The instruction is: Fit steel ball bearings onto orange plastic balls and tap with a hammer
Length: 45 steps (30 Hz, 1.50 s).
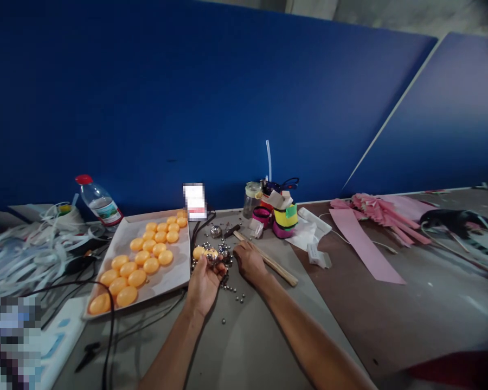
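Note:
My left hand [205, 284] is turned palm up, its fingers closed around a shiny silver ball [212, 257]. A yellow-orange ball [198, 252] shows just beyond its fingertips; whether they touch is unclear. My right hand [250, 262] reaches down to the table with curled fingers, beside a pile of small silver beads [224, 250]. Its fingertips are partly hidden, and I cannot make out what they pinch. Loose beads [230, 288] are scattered between and in front of the hands. A wooden stick [274, 262] lies just right of my right hand.
To the left, a shallow box [106, 260] holds several orange balls [137, 278], with a bottle [101, 206] behind it. A jar [252, 200] and small colourful containers [284, 219] stand at the back. Pink paper [364, 244] lies right; a black cable [113, 303] crosses the left.

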Each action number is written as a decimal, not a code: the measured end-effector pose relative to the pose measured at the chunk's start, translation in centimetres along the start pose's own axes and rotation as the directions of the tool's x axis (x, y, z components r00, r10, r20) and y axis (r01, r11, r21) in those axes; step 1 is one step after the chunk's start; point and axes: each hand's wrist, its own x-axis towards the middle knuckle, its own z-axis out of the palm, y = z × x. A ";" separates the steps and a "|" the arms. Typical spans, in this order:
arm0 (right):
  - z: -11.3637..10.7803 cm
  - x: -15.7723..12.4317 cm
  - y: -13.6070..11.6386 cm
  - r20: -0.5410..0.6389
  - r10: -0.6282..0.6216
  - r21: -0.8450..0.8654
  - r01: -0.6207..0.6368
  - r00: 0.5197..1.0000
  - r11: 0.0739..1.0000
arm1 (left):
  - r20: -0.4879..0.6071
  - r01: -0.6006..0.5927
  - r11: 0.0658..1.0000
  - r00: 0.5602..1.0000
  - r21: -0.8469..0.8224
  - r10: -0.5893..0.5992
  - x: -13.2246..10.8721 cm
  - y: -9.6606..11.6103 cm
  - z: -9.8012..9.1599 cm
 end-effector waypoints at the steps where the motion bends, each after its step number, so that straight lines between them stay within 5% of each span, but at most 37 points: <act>1: 0.0 -0.1 0.0 -0.025 0.008 0.046 -0.007 1.000 0.999 | -0.006 0.001 1.000 1.000 -0.003 -0.001 0.0 0.0 0.0; 6: -0.8 -0.3 -0.5 -0.152 0.103 0.325 -0.048 0.983 0.944 | -0.021 0.012 1.000 1.000 -0.010 -0.013 -0.1 -0.1 0.2; 10: -1.4 -0.1 -1.5 -0.127 0.221 0.552 -0.116 0.967 0.826 | -0.048 0.029 1.000 0.998 -0.006 -0.029 -0.3 0.0 0.3; 14: -1.8 0.1 -2.6 0.034 0.308 0.829 -0.199 0.951 0.522 | -0.010 0.069 0.997 0.998 -0.032 -0.070 -0.3 0.2 0.2; 18: -3.0 -0.2 -3.8 0.204 0.262 0.956 -0.250 0.943 0.155 | 0.037 0.078 0.995 0.996 -0.067 -0.076 -0.2 0.2 -0.2; 21: -3.7 -0.4 -4.5 0.286 0.211 0.953 -0.300 0.935 0.035 | 0.060 0.103 0.992 0.993 -0.071 -0.099 0.0 0.2 -0.4; 29: -3.3 -0.5 -4.8 0.210 0.303 0.958 -0.257 0.930 0.125 | 0.044 0.112 0.992 0.993 -0.054 -0.110 -0.2 0.0 -0.1; 36: -3.5 -0.6 -5.4 0.204 0.274 0.965 -0.241 0.940 0.109 | 0.118 0.090 0.995 0.989 -0.034 -0.086 -0.5 -0.4 0.4; 45: -3.1 -0.7 -5.5 0.232 0.255 0.947 -0.278 0.939 0.163 | 0.083 0.013 0.998 0.996 0.063 -0.018 -0.5 -0.7 0.1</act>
